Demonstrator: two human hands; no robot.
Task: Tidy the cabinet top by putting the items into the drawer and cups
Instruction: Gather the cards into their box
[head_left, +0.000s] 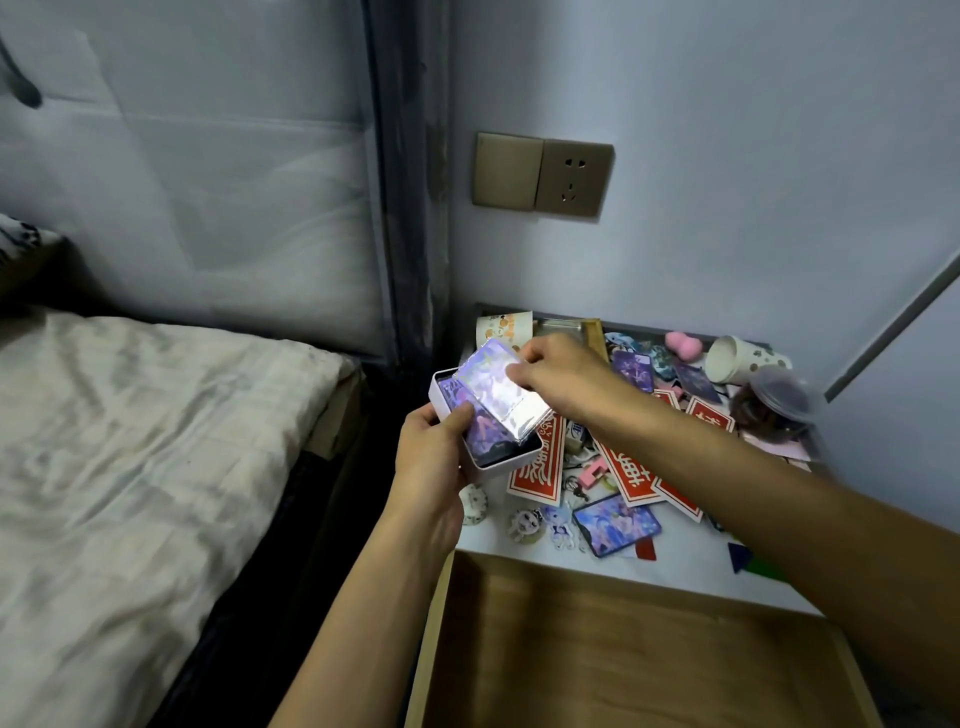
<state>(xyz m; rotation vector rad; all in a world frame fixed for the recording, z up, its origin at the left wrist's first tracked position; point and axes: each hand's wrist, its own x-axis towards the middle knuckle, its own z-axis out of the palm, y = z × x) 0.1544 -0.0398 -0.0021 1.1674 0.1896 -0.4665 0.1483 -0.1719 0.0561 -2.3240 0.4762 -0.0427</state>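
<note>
The left hand (431, 449) grips the small white rectangular box (500, 466) over the table (691, 566) edge; the right hand (563, 379) pinches a glossy sleeved card (501, 397) in its fingers, tilted over it. The slick sleeve may slip or snag the rim

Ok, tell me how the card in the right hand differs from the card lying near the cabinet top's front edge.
The held card is pinched by the right hand, tilted over the white box in the left hand; the front card lies flat on the cabinet top, untouched. The held card's glossy sleeve glares, washing out its art; the front card's picture reads clearly inside a dark border. Both are rectangular with purple-blue art.
</note>
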